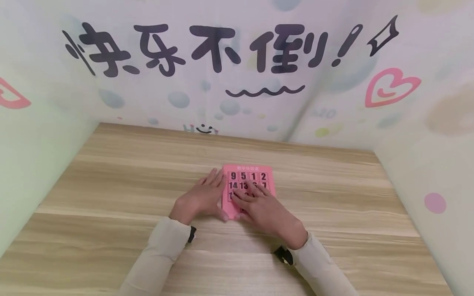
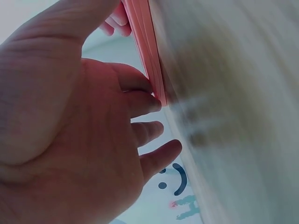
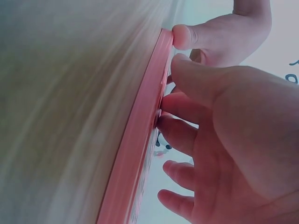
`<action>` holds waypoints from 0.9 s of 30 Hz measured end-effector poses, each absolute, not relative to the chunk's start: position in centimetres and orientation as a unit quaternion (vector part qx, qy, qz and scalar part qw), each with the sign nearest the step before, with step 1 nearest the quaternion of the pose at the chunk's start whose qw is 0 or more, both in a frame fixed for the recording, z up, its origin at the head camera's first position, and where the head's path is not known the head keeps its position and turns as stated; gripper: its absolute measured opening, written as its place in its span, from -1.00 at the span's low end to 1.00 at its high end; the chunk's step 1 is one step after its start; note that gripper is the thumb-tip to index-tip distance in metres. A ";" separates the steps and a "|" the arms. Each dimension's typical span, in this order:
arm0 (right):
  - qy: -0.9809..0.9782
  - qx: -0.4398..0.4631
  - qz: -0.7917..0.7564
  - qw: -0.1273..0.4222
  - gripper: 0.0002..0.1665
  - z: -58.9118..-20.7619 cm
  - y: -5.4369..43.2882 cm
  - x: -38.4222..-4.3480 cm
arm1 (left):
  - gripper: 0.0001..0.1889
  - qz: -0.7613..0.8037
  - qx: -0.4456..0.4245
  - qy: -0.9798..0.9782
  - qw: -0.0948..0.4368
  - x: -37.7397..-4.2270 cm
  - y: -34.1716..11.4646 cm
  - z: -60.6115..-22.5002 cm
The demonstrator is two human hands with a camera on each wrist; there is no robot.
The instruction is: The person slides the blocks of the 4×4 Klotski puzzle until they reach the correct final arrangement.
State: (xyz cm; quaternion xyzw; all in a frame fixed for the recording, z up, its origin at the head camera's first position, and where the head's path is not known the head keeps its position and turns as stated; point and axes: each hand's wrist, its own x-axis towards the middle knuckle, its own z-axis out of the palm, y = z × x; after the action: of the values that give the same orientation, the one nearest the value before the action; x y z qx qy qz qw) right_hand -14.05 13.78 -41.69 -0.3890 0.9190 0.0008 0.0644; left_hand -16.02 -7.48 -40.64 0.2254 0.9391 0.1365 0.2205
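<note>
A pink sliding number puzzle (image 1: 249, 176) lies flat on the table, black numbers on its tiles. My left hand (image 1: 203, 198) holds it at its left side, with fingers along that edge and the thumb at the near left corner. In the left wrist view, bent fingertips meet the puzzle's pink side (image 2: 145, 44). Over the tiles spreads my right hand (image 1: 269, 211), its extended fingers touching them and covering part of the lower rows. The right wrist view has those fingertips at the face of the pink frame (image 3: 135, 144), the right thumb close to the left one.
The wood-grain table (image 1: 333, 197) extends around the puzzle. Behind it stands a white printed backdrop (image 1: 207, 102) with black characters and bubbles, and pale panels rise on the left and right. Both forearms wear light sleeves (image 1: 155, 250) with black straps at the wrists.
</note>
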 end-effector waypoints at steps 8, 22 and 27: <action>0.917 -0.392 0.012 0.073 -0.33 -41.4 13.6 -13.8 | 0.26 0.145 0.214 0.940 0.224 -16.2 -7.1 -40.8; 0.913 -0.404 0.003 0.058 -0.36 -41.7 13.5 -13.6 | 0.27 0.150 0.193 0.943 0.227 -16.2 -6.8 -40.5; 0.914 -0.400 -0.005 0.063 -0.37 -41.7 13.5 -13.6 | 0.29 0.154 0.179 0.945 0.228 -16.2 -6.6 -40.6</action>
State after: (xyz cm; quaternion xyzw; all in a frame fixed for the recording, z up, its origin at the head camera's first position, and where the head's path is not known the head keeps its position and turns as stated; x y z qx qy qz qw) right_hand -13.59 13.50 -41.69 -0.4004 0.9142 -0.0046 0.0629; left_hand -16.21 -6.60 -40.55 0.1793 0.9445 0.1543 0.2279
